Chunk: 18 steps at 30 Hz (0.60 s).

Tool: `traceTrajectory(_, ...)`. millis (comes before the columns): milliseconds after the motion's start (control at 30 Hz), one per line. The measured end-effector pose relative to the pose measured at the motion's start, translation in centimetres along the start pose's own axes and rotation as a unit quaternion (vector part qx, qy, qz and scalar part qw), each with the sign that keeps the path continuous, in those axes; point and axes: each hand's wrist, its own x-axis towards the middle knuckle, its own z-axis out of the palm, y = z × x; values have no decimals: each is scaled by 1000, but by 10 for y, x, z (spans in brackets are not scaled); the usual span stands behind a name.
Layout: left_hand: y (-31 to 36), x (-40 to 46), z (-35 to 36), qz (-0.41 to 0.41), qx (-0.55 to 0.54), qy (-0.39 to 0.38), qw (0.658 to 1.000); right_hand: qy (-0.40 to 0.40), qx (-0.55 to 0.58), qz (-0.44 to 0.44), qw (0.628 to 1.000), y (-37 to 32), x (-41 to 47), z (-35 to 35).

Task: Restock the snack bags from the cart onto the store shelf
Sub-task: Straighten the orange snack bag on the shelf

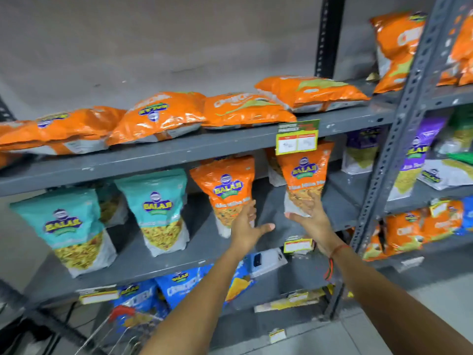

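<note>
Two orange Balaji snack bags stand upright on the middle shelf (163, 265) of a grey metal rack. My left hand (245, 226) lies with spread fingers flat against the lower front of the left orange bag (225, 185), thumb sticking out to the right. My right hand (311, 216) presses its fingers on the bottom front of the right orange bag (304, 172), thumb out to the left. Neither hand wraps around a bag. The wire cart (120, 329) with a red handle shows at the bottom left; its contents are blurred.
Two teal bags (153, 208) stand left of the orange ones. Orange pillow bags (158, 116) lie flat on the shelf above. A price tag (297, 138) hangs from that shelf's edge. Blue bags (179, 285) fill the shelf below. A slotted upright post (389, 155) separates the neighbouring rack at right.
</note>
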Motion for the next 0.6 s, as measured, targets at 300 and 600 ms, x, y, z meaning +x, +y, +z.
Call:
traceTrajectory(300, -20, 78, 108, -94, -22, -23, 995, -52, -49, 127, 989, 64, 98, -101)
traceTrajectory(600, -63, 139, 155, -118, -59, 14, 991, -138, -82, 150, 976, 115, 166, -109)
